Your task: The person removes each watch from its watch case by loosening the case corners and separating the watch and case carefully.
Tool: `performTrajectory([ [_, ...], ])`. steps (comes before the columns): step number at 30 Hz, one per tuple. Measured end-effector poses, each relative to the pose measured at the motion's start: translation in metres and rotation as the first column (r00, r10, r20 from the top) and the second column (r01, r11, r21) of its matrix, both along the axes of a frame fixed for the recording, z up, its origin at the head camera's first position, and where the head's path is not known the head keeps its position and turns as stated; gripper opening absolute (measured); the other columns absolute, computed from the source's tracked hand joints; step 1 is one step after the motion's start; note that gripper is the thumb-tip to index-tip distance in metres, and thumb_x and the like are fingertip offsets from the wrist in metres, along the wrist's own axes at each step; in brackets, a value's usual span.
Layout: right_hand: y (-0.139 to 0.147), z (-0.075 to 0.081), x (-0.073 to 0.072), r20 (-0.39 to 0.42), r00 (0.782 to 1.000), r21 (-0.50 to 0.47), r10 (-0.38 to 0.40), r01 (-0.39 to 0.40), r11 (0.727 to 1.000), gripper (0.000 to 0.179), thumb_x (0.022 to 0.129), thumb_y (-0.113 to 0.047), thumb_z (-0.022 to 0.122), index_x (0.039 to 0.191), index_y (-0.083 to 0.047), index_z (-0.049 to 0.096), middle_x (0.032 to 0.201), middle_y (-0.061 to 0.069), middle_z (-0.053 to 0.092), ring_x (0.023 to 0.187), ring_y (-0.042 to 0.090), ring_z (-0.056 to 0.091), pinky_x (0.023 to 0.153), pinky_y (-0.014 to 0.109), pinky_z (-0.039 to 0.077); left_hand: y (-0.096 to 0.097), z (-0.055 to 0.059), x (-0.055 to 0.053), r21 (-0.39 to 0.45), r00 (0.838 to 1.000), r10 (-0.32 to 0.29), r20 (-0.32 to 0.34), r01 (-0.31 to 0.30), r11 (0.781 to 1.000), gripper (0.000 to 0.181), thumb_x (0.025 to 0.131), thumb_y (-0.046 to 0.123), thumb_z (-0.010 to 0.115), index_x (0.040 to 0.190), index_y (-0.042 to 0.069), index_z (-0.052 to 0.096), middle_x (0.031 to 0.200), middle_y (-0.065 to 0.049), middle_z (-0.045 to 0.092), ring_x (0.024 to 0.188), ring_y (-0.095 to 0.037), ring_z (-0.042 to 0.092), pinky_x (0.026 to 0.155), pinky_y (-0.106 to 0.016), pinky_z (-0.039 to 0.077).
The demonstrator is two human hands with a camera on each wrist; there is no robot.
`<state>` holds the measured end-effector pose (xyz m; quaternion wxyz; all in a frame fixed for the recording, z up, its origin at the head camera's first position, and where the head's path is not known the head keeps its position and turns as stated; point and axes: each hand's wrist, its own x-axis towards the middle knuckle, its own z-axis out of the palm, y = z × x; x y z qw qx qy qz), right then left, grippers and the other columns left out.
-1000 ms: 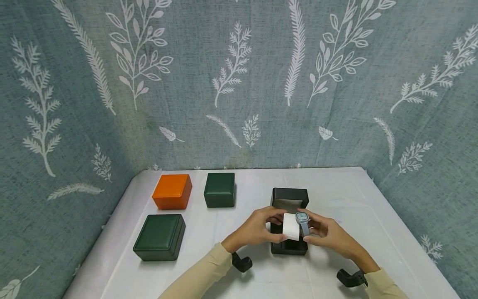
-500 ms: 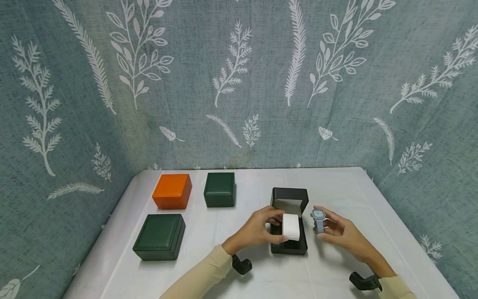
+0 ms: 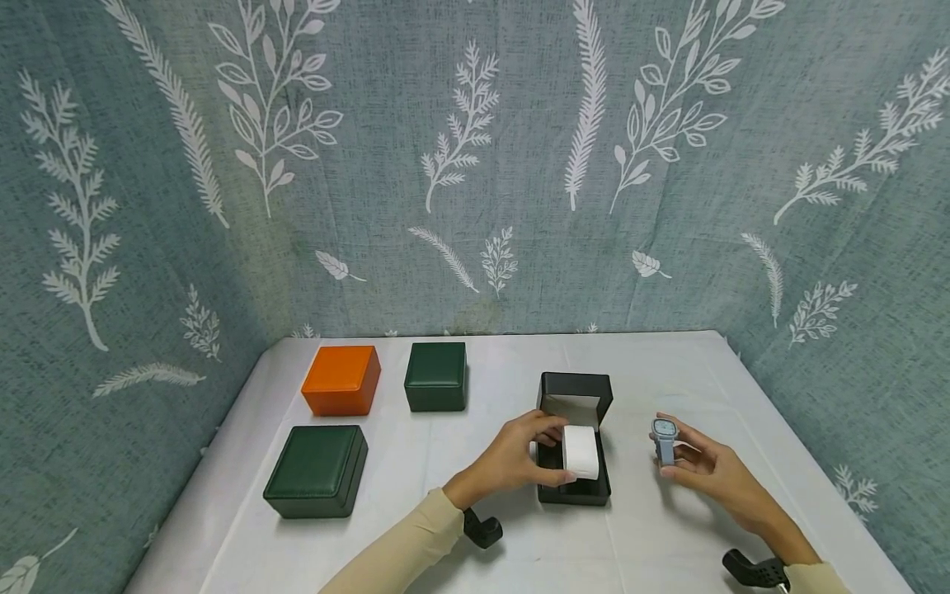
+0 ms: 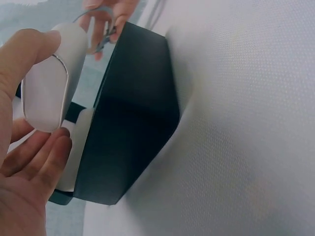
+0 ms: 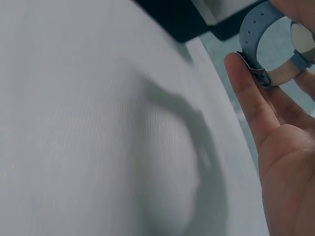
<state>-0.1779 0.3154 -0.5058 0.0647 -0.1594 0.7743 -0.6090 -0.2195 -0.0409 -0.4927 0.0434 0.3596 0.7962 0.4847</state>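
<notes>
A beige left sleeve (image 3: 404,544) and matching right sleeve (image 3: 816,579) are worn, with a curved black left device (image 3: 486,532) fitted behind the left hand (image 3: 508,454) and a similar right device (image 3: 753,572) behind the right hand (image 3: 708,474).

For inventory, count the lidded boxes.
4: square orange box, back left; square dark green box, to its right; second dark green box, front left; open black box by left hand.

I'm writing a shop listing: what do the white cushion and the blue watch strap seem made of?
White cushion: probably padded faux leather, smooth with a soft sheen; a seam rims its end. Blue watch strap: matte and punched with holes; leather or rubber, unclear which.
</notes>
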Motion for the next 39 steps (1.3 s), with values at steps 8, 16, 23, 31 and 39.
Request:
performTrajectory([
  [8,0.018,-0.004,0.007,0.074,0.993,0.063,-0.095,0.091,0.994,0.078,0.097,-0.009,0.072,0.163,-0.014,0.031,0.132,-0.006,0.056,0.109,0.006,0.063,0.087,0.026,0.057,0.0,-0.001,0.0,-0.008,1.0,0.003,-0.012,-0.004,1.0,0.07,0.081,0.027,0.09,0.14,0.006,0.06,0.119,0.001,0.06,0.107,-0.009,0.063,0.095,-0.023,0.052],
  [16,0.032,-0.008,0.011,0.082,0.992,0.099,-0.091,0.083,0.992,0.075,0.1,-0.01,0.069,0.164,-0.015,0.03,0.132,0.002,0.054,0.109,0.006,0.064,0.085,0.028,0.057,-0.001,-0.002,0.0,-0.007,1.0,-0.002,-0.024,0.002,1.0,0.069,0.082,0.029,0.09,0.14,0.006,0.06,0.119,0.003,0.06,0.108,-0.009,0.063,0.095,-0.022,0.052],
  [23,0.039,-0.007,0.013,0.16,0.976,0.172,-0.151,0.123,0.977,0.078,0.1,-0.019,0.07,0.164,-0.012,0.026,0.135,-0.006,0.052,0.112,-0.004,0.06,0.088,0.025,0.056,-0.002,-0.003,-0.001,-0.012,0.999,-0.003,-0.05,0.003,1.0,0.069,0.082,0.029,0.09,0.139,0.006,0.06,0.12,0.003,0.06,0.108,-0.01,0.064,0.094,-0.022,0.052],
  [31,0.044,-0.005,0.016,0.197,0.967,0.172,-0.161,0.128,0.977,0.082,0.102,-0.019,0.067,0.164,-0.003,0.017,0.134,-0.004,0.051,0.111,-0.004,0.06,0.088,0.022,0.054,-0.002,-0.003,-0.001,-0.017,0.999,0.003,-0.051,-0.004,1.0,0.069,0.082,0.03,0.09,0.139,0.006,0.06,0.119,0.003,0.06,0.108,-0.011,0.064,0.094,-0.022,0.052],
  [39,0.048,-0.006,0.014,0.215,0.96,0.208,-0.179,0.134,0.969,0.082,0.102,-0.022,0.067,0.161,0.005,0.018,0.143,0.028,0.049,0.106,-0.002,0.063,0.086,0.021,0.054,-0.003,-0.002,-0.001,-0.02,0.999,0.01,-0.048,-0.011,1.0,0.07,0.082,0.031,0.09,0.14,0.005,0.06,0.12,0.004,0.06,0.107,-0.01,0.064,0.094,-0.023,0.053],
])
